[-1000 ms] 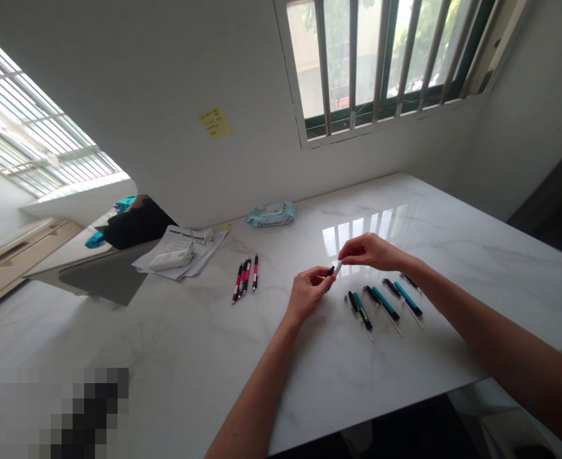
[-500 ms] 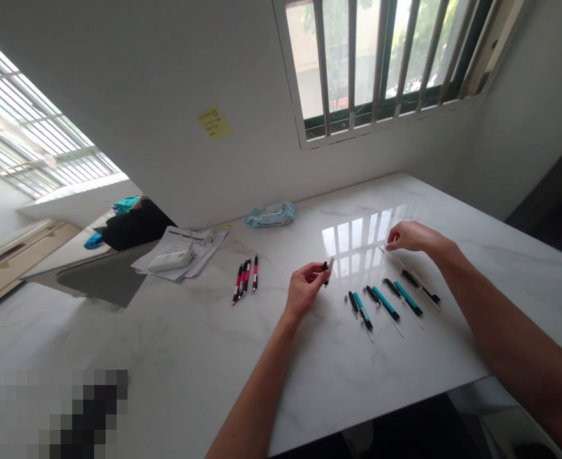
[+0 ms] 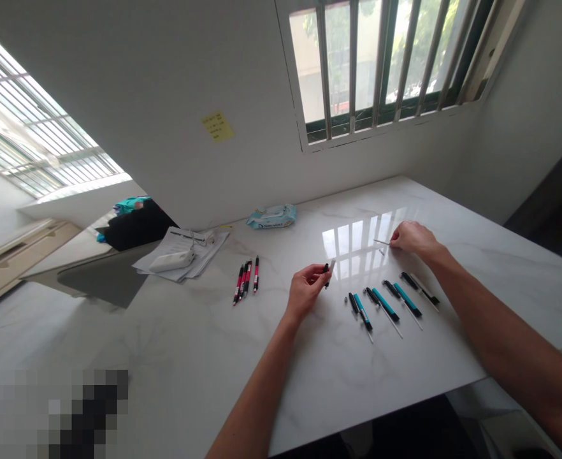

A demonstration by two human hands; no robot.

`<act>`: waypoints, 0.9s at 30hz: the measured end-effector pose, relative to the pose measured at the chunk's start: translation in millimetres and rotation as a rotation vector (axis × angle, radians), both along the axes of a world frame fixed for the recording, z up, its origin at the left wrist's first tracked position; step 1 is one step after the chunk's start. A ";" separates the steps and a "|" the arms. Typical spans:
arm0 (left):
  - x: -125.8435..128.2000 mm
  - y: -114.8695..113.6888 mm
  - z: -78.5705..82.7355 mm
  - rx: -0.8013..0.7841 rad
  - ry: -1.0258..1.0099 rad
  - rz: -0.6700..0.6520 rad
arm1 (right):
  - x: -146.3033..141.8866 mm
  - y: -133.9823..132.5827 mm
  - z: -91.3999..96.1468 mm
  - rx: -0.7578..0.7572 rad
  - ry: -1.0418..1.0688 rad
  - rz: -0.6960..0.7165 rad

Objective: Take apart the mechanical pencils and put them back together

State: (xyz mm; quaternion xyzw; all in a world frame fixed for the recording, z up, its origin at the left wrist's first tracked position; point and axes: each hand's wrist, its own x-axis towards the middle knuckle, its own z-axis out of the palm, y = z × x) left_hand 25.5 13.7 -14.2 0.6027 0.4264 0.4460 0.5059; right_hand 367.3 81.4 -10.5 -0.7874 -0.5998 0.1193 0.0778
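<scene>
My left hand [image 3: 307, 290] is closed on pen parts [image 3: 327, 278], a black piece and a pale barrel piece held side by side. My right hand [image 3: 412, 241] pinches a thin pen refill [image 3: 381, 241], which points left just above the table. A small part, perhaps a spring [image 3: 381, 252], lies below the refill. Between my forearms rest several taken-apart pens in a row: teal barrels [image 3: 385, 303] with black pieces [image 3: 371, 295], thin white refills [image 3: 396, 326] and tiny tips [image 3: 345, 299]. At the row's right end is a black and white pen set [image 3: 420, 287].
Several red and black pens [image 3: 246, 279] lie left of my left hand. Behind them are papers [image 3: 204, 252] with a white device [image 3: 172, 261] on top. A blue wipes pack [image 3: 271, 217] sits against the wall, under a yellow note [image 3: 217, 126].
The refill in my right hand has swung from pointing down and right to pointing left. My left hand stays nearly in place with the pen parts.
</scene>
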 end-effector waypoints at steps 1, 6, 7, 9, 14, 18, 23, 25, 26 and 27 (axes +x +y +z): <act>0.4 -0.2 -0.2 -0.001 0.003 -0.002 | -1.3 -0.1 0.2 0.006 0.009 0.006; 2.4 -2.0 -1.3 -0.010 0.031 -0.016 | -10.4 0.1 9.3 0.095 0.350 0.152; 2.7 -2.3 -1.6 -0.010 0.036 -0.022 | -14.3 -0.7 12.6 0.104 0.466 0.215; 3.3 -2.9 -2.5 -0.008 0.044 -0.029 | -25.4 -4.0 19.8 0.108 0.710 0.350; 5.2 -4.6 -4.7 -0.026 0.050 -0.049 | -67.7 -21.6 33.6 0.151 1.214 0.526; 6.7 -4.9 -5.4 -0.032 0.041 -0.052 | -91.9 -33.2 38.2 0.153 1.438 0.564; 7.1 -4.4 -6.8 -0.037 0.033 -0.057 | -97.4 -35.5 38.0 0.177 1.434 0.594; 6.9 -4.6 -7.2 -0.038 0.039 -0.065 | -97.5 -35.5 37.7 0.166 1.405 0.581; 6.8 -4.7 -7.2 -0.036 0.041 -0.070 | -97.6 -35.7 37.9 0.161 1.382 0.578; 6.6 -4.8 -7.0 -0.033 0.042 -0.073 | -97.7 -36.0 38.4 0.159 1.359 0.575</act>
